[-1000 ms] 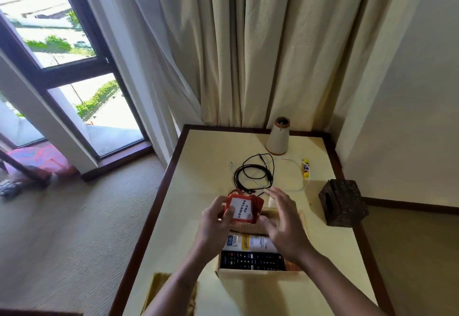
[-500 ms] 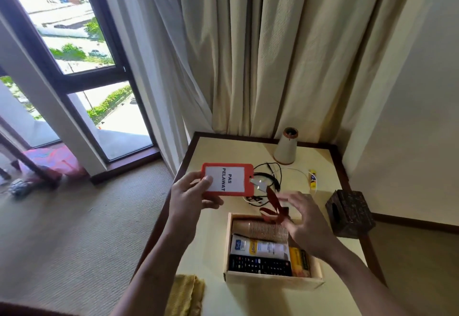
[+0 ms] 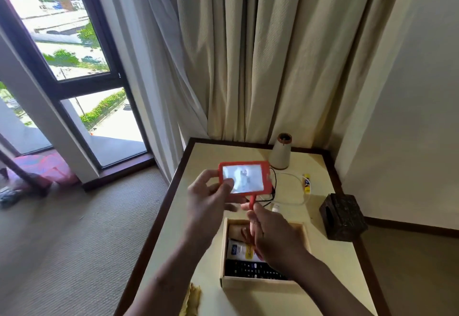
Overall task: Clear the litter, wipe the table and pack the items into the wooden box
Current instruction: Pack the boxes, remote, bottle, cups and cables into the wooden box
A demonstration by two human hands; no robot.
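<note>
I hold a red card holder (image 3: 243,178) in my left hand (image 3: 211,199), but its white card is too blurry to read. The white and yellow packet (image 3: 239,251) under my right hand (image 3: 273,236) has blue print, too small to read.

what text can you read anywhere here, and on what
None can be read for certain.
Red badge holder in the left hand: card blurred.
White packet in the wooden box: blue logo too small.
Remote: button marks too small.
Yellow tube: print too small.
</note>
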